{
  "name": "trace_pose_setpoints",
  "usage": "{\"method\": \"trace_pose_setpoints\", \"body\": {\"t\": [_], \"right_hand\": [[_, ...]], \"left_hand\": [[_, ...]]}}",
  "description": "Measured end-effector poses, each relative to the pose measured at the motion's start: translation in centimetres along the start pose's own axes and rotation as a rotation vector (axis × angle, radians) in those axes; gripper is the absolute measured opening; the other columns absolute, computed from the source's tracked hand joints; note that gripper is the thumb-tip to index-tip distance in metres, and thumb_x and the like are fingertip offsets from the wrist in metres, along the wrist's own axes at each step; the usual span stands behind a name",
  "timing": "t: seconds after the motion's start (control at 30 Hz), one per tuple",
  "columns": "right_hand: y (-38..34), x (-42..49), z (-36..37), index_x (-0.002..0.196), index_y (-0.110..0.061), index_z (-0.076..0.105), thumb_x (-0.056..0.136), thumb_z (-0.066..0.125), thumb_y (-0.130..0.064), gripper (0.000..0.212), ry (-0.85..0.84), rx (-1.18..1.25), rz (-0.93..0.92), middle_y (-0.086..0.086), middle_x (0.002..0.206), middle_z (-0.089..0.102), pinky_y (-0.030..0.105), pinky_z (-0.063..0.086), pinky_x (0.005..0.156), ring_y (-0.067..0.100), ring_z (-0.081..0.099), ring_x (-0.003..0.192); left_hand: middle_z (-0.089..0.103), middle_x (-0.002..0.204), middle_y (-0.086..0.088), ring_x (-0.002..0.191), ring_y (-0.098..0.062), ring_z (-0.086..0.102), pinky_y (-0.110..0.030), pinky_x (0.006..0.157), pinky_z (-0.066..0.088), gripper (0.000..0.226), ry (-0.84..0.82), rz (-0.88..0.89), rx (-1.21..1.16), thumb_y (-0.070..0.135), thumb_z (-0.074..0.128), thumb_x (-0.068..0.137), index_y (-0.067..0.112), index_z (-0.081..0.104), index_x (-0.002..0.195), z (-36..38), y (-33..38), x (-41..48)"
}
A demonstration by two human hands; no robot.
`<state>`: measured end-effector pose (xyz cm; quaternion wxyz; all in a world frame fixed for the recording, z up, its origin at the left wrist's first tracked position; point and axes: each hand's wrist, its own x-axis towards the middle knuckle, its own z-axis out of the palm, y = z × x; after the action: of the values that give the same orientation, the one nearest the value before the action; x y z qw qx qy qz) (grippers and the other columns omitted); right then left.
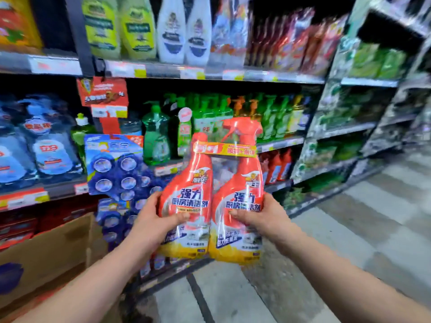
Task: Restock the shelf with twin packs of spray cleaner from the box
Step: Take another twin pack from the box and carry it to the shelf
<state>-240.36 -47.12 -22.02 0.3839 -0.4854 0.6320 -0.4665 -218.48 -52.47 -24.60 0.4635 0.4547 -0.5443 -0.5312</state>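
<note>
On my feed the twin pack of orange spray cleaner stands upright in mid-air before the shelf, long axis vertical, trigger head up, labels facing me; I read 强力 and 厨房清洁剂 on each bottle; the yellow band's print is blurred; left hand and right hand grip its sides, fingers curled round; cardboard box at lower left.
</note>
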Motion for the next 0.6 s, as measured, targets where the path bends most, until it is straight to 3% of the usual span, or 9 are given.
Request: {"method": "trace_pose_setpoints", "body": {"t": [0.1,0.2,0.33,0.4,0.47,0.6], "right_hand": [[0.0,-0.9,-4.3,0.099,-0.011,0.067,0.060,0.086,-0.022,0.044,0.068,0.000,-0.004,0.004,0.093,0.076,0.043,0.057,0.086,0.020,0.072,0.085],[0.4,-1.8,-9.2,0.091,-0.015,0.069,0.053,0.084,-0.029,0.043,0.131,0.015,-0.018,0.003,0.091,0.076,0.047,0.056,0.086,0.023,0.073,0.086],[0.6,-1.9,-13.5,0.089,-0.014,0.069,0.061,0.086,-0.019,0.033,0.232,0.022,-0.031,0.003,0.088,0.077,0.048,0.056,0.085,0.022,0.073,0.083],[0.5,-1.5,-15.2,0.091,-0.013,0.069,0.066,0.084,-0.016,0.030,0.257,0.013,-0.032,0.004,0.089,0.076,0.048,0.056,0.086,0.023,0.073,0.084],[0.4,-0.7,-16.9,0.092,-0.013,0.068,0.068,0.083,-0.014,0.028,0.295,0.022,-0.027,0.004,0.089,0.076,0.048,0.056,0.086,0.024,0.073,0.085],[-0.4,2.1,-20.6,0.086,-0.015,0.068,0.070,0.082,-0.014,0.022,0.353,-0.001,-0.041,0.003,0.085,0.076,0.045,0.057,0.084,0.022,0.073,0.082]], "left_hand": [[0.067,0.102,-0.003,0.083,-0.013,0.063,-0.019,0.069,0.050,0.069,-0.061,0.012,0.003,0.008,0.084,0.060,0.014,0.047,0.117,4.5,0.9,0.2],[0.066,0.100,-0.003,0.078,-0.009,0.062,-0.011,0.059,0.051,0.053,-0.122,0.051,0.009,-0.005,0.072,0.074,0.015,0.046,0.115,9.5,2.2,0.5],[0.069,0.100,-0.006,0.086,-0.022,0.066,-0.040,0.084,0.053,0.052,-0.192,0.082,0.016,-0.002,0.078,0.069,0.017,0.052,0.109,13.9,3.6,1.9],[0.070,0.096,-0.003,0.087,-0.025,0.067,-0.045,0.087,0.052,0.057,-0.205,0.079,0.014,0.011,0.086,0.055,0.022,0.053,0.100,15.6,4.4,2.9],[0.070,0.096,-0.001,0.085,-0.021,0.068,-0.039,0.080,0.054,0.061,-0.228,0.098,0.017,0.018,0.088,0.052,0.023,0.053,0.102,17.7,5.2,4.3],[0.068,0.099,-0.001,0.074,-0.008,0.068,-0.019,0.060,0.052,0.064,-0.304,0.138,-0.012,0.003,0.082,0.067,0.014,0.047,0.120,21.9,6.6,8.0]]}}
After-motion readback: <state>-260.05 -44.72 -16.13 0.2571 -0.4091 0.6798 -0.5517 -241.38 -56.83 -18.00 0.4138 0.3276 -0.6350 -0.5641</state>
